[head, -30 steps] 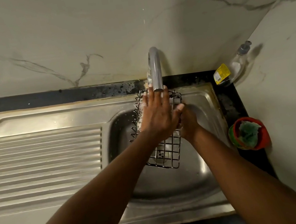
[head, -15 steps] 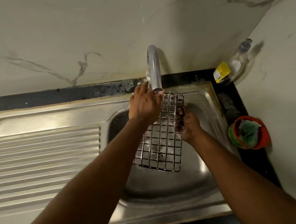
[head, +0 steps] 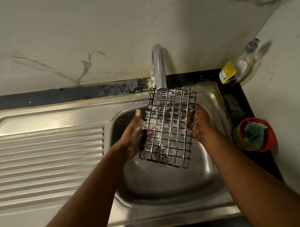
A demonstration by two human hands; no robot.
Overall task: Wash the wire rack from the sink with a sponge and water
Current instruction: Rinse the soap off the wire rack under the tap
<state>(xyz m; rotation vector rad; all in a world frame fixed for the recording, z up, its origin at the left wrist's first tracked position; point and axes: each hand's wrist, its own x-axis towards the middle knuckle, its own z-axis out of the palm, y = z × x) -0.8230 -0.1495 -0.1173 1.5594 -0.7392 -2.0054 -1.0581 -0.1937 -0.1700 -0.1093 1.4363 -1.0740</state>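
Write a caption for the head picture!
Soapy wire rack under the tap: right hand grips it, sudsy left hand touches its edge.

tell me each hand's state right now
left hand: foamy, against left edge of the wire rack; grip cannot be told
right hand: holding the wire rack's right edge

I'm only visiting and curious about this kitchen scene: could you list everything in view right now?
black wire rack: one, black, sudsy, held over the basin, far end under the tap.
stainless steel sink: one, silver, basin right, ribbed drainboard left.
curved chrome tap: one, silver, behind the basin.
clear plastic bottle with yellow label: one, back right corner.
red round bowl: one, right of the sink.
green scouring pad: one, inside the bowl.
black counter: one, around the sink.
white marbled wall: behind and right.
left hand: foamy, at the rack's left edge; any sponge unclear.
right hand: fingers curled round the rack's right edge.
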